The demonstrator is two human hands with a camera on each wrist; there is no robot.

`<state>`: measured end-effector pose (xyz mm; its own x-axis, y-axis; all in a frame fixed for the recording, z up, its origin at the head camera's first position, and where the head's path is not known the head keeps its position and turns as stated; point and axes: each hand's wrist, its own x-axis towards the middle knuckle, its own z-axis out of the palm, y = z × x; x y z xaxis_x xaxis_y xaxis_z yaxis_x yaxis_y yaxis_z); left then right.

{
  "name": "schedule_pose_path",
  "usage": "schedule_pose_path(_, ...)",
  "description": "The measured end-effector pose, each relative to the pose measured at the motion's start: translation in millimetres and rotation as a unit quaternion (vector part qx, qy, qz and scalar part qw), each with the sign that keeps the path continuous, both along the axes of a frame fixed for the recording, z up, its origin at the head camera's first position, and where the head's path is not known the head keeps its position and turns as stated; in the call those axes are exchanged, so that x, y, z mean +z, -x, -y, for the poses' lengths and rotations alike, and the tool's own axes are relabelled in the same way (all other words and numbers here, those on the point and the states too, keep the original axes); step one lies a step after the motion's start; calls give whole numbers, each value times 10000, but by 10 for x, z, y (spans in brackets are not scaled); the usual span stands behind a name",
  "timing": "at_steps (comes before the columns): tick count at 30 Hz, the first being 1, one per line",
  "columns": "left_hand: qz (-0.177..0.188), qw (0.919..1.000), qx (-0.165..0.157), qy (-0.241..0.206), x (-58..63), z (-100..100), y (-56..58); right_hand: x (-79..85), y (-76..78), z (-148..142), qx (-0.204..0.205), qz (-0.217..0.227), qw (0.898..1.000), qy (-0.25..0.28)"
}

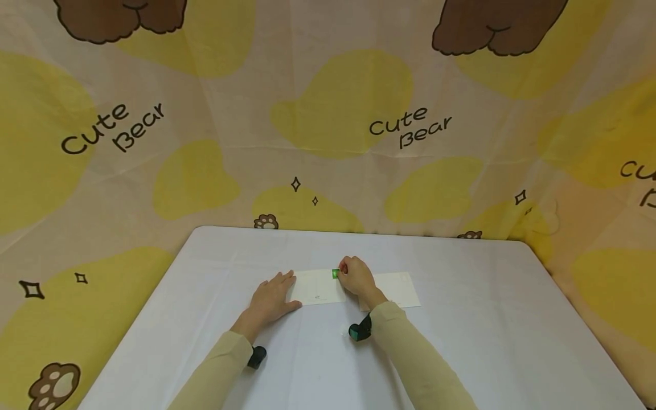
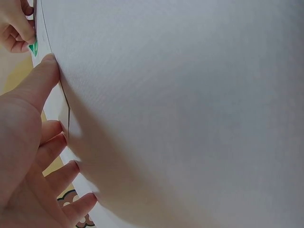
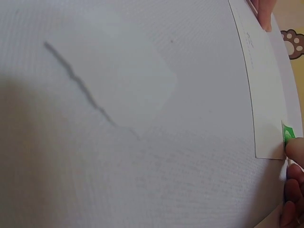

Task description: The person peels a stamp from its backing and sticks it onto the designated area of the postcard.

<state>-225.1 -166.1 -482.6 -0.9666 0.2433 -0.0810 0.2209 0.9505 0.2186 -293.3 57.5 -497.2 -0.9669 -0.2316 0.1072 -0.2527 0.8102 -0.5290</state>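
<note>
A cream envelope-like paper (image 1: 315,287) lies flat on the table, with faint marks near its lower edge. My left hand (image 1: 274,297) rests on its left end, fingers spread and the thumb at the near corner. At the paper's upper right corner, my right hand (image 1: 357,279) pinches a small green stamp-like piece (image 1: 335,274) between thumb and fingers. In the right wrist view, the thumb covers part of the green piece (image 3: 288,134) at the paper's edge. A second cream paper (image 1: 400,289) lies to the right, partly hidden under the right hand and wrist.
A white table (image 1: 492,341) with rounded corners carries everything. Behind it hangs a patterned bear cloth (image 1: 328,171). Dark wrist cameras (image 1: 360,329) are worn on both wrists. A pale, blurred scrap with a dark ragged edge (image 3: 80,86) shows in the right wrist view.
</note>
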Motion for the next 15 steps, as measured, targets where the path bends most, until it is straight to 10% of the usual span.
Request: schedule_pose_path(15,60,10000,39,-15,21,-19,-6,-33,-28,2,163,-521,9979,-343)
